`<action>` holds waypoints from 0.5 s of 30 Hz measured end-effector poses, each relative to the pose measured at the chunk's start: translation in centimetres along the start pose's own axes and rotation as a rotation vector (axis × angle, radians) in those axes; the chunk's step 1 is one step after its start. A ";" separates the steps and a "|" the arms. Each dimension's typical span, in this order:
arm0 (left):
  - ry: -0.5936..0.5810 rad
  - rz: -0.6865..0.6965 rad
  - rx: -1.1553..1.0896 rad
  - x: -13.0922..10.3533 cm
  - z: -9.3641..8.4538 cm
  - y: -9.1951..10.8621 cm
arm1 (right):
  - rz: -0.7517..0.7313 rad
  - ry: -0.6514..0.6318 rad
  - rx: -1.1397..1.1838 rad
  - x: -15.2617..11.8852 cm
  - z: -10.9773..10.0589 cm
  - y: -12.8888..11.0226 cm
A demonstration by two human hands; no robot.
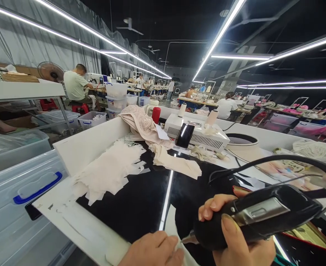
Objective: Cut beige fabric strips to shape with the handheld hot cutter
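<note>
My right hand (240, 236) is wrapped round a black corded hand tool (287, 218) with a silver plate on its side. Its narrow metal tip points left and reaches the edge of a cream fabric piece (172, 221). At the bottom centre my left hand (154, 249), fingers bent and close together, holds that piece near the tip; part of the hand is cut off by the frame. Both are over a glossy black work surface (129, 207). Beyond them lie a pile of cream fabric pieces (107, 170) and a smaller stack of cream strips (176, 162).
A white vented box (196, 129) with thread cones stands at the back, a dark phone (185, 135) leaning on it. Lace-trimmed fabric (141, 123) and a red spool (156, 115) are beside it. The tool's black cable (276, 158) arches right. Lidded bins (10, 199) flank the left edge.
</note>
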State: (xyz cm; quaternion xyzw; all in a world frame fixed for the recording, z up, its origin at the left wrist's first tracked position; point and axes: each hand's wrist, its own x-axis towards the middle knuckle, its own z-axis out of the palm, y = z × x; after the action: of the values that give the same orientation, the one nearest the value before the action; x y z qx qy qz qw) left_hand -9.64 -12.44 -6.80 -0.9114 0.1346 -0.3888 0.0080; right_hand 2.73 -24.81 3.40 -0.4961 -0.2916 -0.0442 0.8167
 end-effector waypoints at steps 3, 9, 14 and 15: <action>-0.048 0.043 -0.076 2.2 -0.8 -1.6 | -0.010 0.009 0.013 -0.1 -0.4 0.2; -0.240 0.101 -0.346 4.2 -2.2 -4.3 | -0.028 -0.005 0.003 -0.1 -0.5 0.5; -0.388 0.112 -0.417 3.6 -2.1 -5.6 | -0.040 -0.006 0.001 -0.2 -0.6 0.5; -0.393 0.116 -0.419 3.5 -2.1 -5.8 | -0.036 -0.007 0.001 -0.2 -0.7 0.5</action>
State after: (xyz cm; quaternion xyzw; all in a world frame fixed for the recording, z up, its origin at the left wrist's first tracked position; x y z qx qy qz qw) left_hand -7.40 -7.60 -2.16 -0.9418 0.2597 -0.1675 -0.1323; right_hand 3.03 -25.14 2.66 -0.4905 -0.3032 -0.0571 0.8150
